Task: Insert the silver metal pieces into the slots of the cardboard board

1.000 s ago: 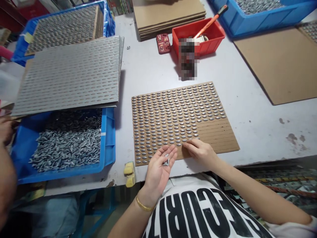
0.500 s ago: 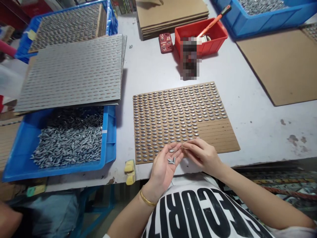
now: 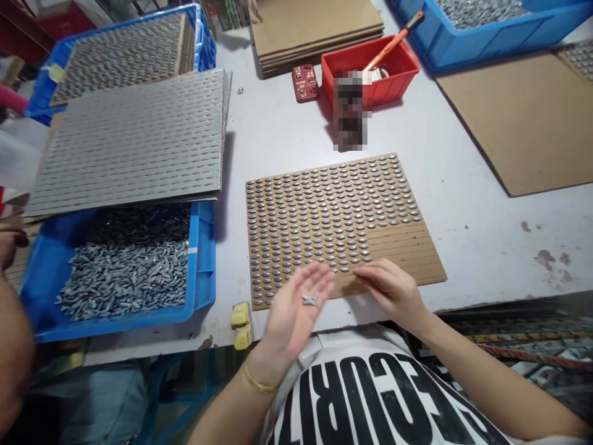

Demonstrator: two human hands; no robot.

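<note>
My left hand (image 3: 296, 303) is palm up and slightly cupped, holding a few small grey leaf-shaped metal pieces (image 3: 309, 300). To its right, the thumb and fingers of my right hand (image 3: 393, 290) are pinched together at the end of a row on a grooved cardboard sheet (image 3: 403, 253). A metal piece seems to be in that pinch, mostly covered by the fingertips. Rows of the same pieces lie over the sheet's far and left parts, while bare grooves show at its near right. My left fingers cover some of the near rows.
At left, a blue bin (image 3: 201, 266) of loose pieces sits under filled sheets (image 3: 134, 136). A yellow block (image 3: 241, 324) lies at the table edge. Beyond are a red tray (image 3: 393, 86), a red box (image 3: 305, 83) and stacked cardboard (image 3: 315, 31). Another person's arm (image 3: 13, 346) enters at left.
My right hand has moved from over my left fingers to the sheet, away to the right. My left hand has shifted slightly left, with fewer pieces on it. Another person's arm has come in at left.
</note>
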